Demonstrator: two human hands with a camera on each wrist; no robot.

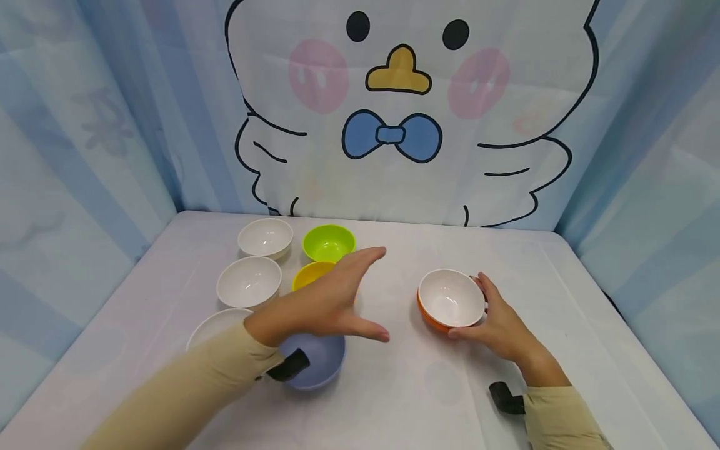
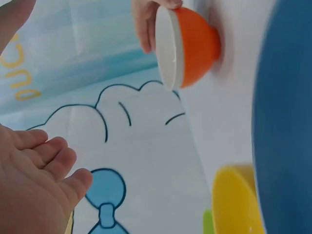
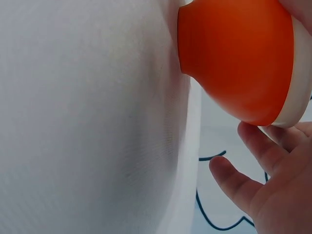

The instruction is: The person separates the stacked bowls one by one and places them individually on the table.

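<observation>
At the right of the table a white bowl [image 1: 452, 299] sits nested inside an orange bowl [image 3: 239, 53]. My right hand [image 1: 503, 328] grips this pair from its right side, with the thumb at the near side and the fingers around the far side. In the right wrist view, the fingertips [image 3: 249, 131] meet the bowls close to where orange gives way to white. The orange bowl's foot is down at the tablecloth. My left hand [image 1: 332, 300] holds nothing; its thumb and fingers are spread apart above a blue bowl [image 1: 323, 362] and a yellow bowl [image 1: 308, 275], partly hiding both.
Behind the yellow bowl stands a green bowl [image 1: 329, 242]. Several white bowls line the left, including a far one [image 1: 264, 239], a middle one [image 1: 249, 282] and a near one [image 1: 210, 326] half covered by my left sleeve. A printed curtain [image 1: 394, 187] closes off the table's back.
</observation>
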